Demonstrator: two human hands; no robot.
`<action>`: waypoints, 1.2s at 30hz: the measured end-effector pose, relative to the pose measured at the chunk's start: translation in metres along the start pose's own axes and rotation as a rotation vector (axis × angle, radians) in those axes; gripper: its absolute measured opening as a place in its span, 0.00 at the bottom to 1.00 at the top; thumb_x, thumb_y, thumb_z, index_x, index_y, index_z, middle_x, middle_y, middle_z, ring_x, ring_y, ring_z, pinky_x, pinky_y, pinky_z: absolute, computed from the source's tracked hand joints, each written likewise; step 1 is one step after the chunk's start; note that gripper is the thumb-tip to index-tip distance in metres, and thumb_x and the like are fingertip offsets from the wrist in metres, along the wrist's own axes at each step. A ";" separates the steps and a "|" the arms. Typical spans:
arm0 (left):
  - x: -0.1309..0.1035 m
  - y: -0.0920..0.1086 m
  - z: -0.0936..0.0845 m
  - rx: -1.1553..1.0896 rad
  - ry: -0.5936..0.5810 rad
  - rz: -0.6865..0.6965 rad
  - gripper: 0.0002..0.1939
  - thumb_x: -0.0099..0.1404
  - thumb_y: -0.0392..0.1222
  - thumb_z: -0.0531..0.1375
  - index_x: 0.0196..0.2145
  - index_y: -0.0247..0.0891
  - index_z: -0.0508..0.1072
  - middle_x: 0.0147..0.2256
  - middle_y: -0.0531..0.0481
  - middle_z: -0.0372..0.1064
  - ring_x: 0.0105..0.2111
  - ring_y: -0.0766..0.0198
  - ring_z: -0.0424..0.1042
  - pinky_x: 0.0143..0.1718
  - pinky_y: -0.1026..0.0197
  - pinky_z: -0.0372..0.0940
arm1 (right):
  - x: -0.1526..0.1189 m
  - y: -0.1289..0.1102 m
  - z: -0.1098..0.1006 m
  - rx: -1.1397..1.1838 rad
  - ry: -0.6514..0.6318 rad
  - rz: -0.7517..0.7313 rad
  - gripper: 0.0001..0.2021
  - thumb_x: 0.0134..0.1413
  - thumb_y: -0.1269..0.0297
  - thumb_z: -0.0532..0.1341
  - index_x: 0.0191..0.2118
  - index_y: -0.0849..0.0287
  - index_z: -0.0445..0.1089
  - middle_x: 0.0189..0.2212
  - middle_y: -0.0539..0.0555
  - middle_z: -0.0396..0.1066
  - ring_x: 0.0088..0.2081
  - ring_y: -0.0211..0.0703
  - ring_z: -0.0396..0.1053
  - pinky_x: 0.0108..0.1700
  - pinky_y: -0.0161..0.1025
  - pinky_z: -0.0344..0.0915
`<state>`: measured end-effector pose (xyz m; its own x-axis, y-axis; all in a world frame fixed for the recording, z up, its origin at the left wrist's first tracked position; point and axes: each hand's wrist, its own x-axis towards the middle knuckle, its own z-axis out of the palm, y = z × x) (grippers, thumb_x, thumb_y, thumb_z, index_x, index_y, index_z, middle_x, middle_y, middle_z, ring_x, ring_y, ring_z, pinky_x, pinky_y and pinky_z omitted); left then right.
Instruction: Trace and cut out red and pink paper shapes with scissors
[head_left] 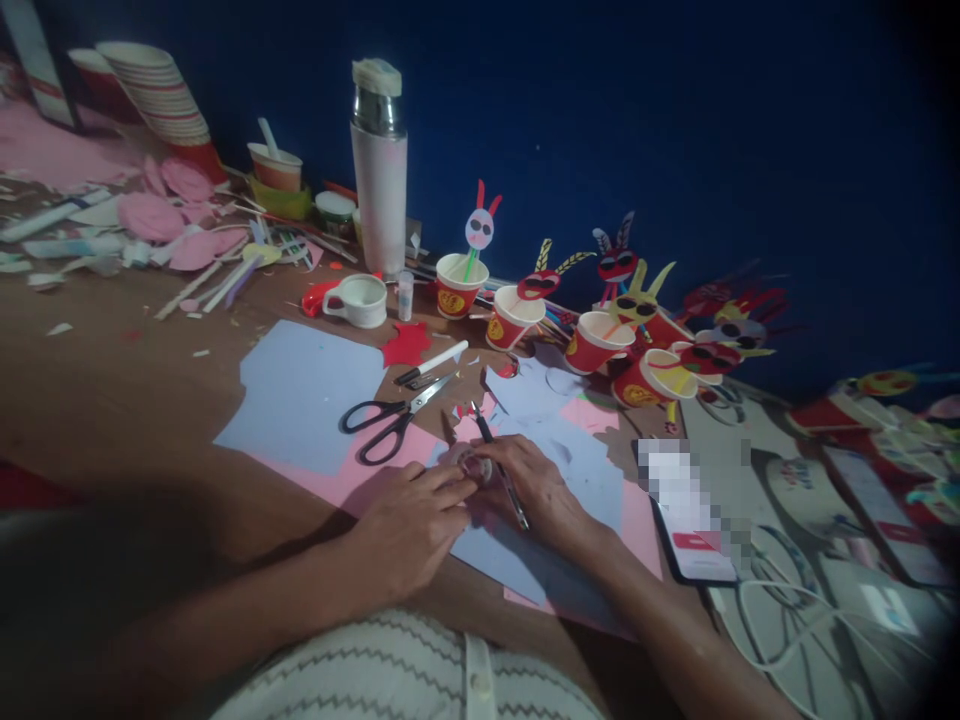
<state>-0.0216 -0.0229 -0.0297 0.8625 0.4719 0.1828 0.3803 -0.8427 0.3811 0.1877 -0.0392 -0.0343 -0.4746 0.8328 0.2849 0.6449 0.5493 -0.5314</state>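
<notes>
Small round piece: a pale, see-through-looking disc or ring (474,465), blurred, between the two hands above the papers on the counter (135,375)
Left grip: the left hand (417,520) has its fingers bent together at the near side of the piece, with little gap; whether they pinch or only press it, I cannot tell
Right grip: the right hand (536,480) reaches the far side with fingers drawn in, a dark pen-like tool (516,498) tucked slantwise under them
Handling: the piece looks light, perhaps smooth enough to slip; its stiffness is hard to judge, so best held lightly by opposite edges, fingertips off the middle
Pen-like tool: slim, likely light and stiff, easiest taken by the barrel, clear of the narrow end
Paper: blue-white sheet (311,395) and pink sheet (641,525), probably quick to crease or slide; steady them flat by a margin
Scissors: black-handled scissors (397,415), blades slightly apart, left of the hands; safest lifted by the loops
</notes>
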 end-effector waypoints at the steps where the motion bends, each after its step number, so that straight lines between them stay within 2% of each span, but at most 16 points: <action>1: 0.001 -0.003 -0.003 -0.037 0.004 0.006 0.09 0.63 0.33 0.52 0.34 0.38 0.72 0.48 0.48 0.70 0.49 0.58 0.65 0.42 0.56 0.58 | 0.000 0.001 0.000 0.009 -0.014 0.006 0.21 0.54 0.73 0.61 0.53 0.55 0.58 0.45 0.58 0.70 0.47 0.50 0.66 0.47 0.50 0.65; 5: 0.011 -0.022 -0.023 -0.248 0.002 0.024 0.14 0.67 0.31 0.48 0.43 0.37 0.71 0.49 0.48 0.69 0.49 0.65 0.66 0.48 0.62 0.59 | -0.001 0.002 -0.001 0.042 -0.022 -0.016 0.21 0.55 0.73 0.60 0.54 0.56 0.57 0.46 0.59 0.69 0.47 0.49 0.65 0.47 0.49 0.66; 9: 0.028 -0.044 -0.036 -0.206 0.031 0.028 0.10 0.67 0.35 0.51 0.39 0.36 0.72 0.40 0.48 0.71 0.43 0.62 0.66 0.48 0.59 0.59 | -0.001 -0.002 0.000 0.038 -0.004 0.033 0.22 0.54 0.68 0.62 0.54 0.56 0.57 0.44 0.59 0.68 0.45 0.49 0.66 0.43 0.47 0.67; 12: 0.038 -0.055 -0.034 -0.147 -0.015 0.087 0.07 0.64 0.38 0.56 0.37 0.37 0.73 0.39 0.47 0.68 0.41 0.60 0.64 0.45 0.58 0.59 | -0.002 -0.005 0.001 0.034 0.017 0.059 0.23 0.53 0.68 0.63 0.53 0.55 0.57 0.42 0.59 0.68 0.43 0.49 0.67 0.41 0.45 0.68; 16: 0.047 -0.060 -0.029 -0.146 -0.076 0.138 0.07 0.62 0.42 0.59 0.37 0.40 0.74 0.37 0.49 0.64 0.39 0.60 0.63 0.40 0.60 0.59 | -0.004 -0.006 0.005 -0.006 0.059 0.063 0.22 0.53 0.67 0.63 0.52 0.56 0.55 0.42 0.59 0.68 0.41 0.48 0.69 0.39 0.45 0.69; 20: 0.054 -0.063 -0.027 -0.168 -0.145 0.183 0.07 0.62 0.42 0.59 0.35 0.38 0.75 0.38 0.47 0.64 0.40 0.58 0.62 0.43 0.59 0.57 | -0.008 -0.001 0.008 -0.063 0.091 0.061 0.25 0.53 0.65 0.63 0.53 0.59 0.53 0.45 0.63 0.67 0.43 0.51 0.69 0.40 0.46 0.69; 23: 0.059 -0.067 -0.026 -0.198 -0.201 0.203 0.07 0.63 0.40 0.57 0.35 0.38 0.75 0.39 0.46 0.65 0.41 0.58 0.62 0.45 0.58 0.57 | -0.008 -0.001 0.008 -0.093 0.076 0.066 0.25 0.53 0.64 0.62 0.54 0.58 0.53 0.47 0.65 0.67 0.44 0.52 0.69 0.41 0.46 0.69; 28: 0.069 -0.075 -0.029 -0.258 -0.306 0.274 0.11 0.63 0.30 0.53 0.33 0.38 0.75 0.40 0.47 0.67 0.43 0.60 0.63 0.47 0.62 0.56 | -0.005 -0.004 0.005 -0.076 0.041 0.088 0.22 0.53 0.69 0.62 0.52 0.57 0.55 0.43 0.62 0.68 0.41 0.50 0.69 0.39 0.44 0.69; 36: 0.080 -0.091 -0.024 -0.284 -0.393 0.336 0.10 0.59 0.32 0.56 0.34 0.40 0.77 0.45 0.48 0.66 0.47 0.58 0.61 0.47 0.62 0.57 | -0.007 -0.005 0.008 -0.074 0.041 0.085 0.21 0.54 0.68 0.61 0.52 0.57 0.56 0.41 0.59 0.69 0.40 0.49 0.69 0.38 0.43 0.68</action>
<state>0.0043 0.0976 -0.0280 0.9999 0.0139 0.0069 0.0070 -0.8013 0.5983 0.1829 -0.0485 -0.0404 -0.3924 0.8779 0.2745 0.7252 0.4789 -0.4948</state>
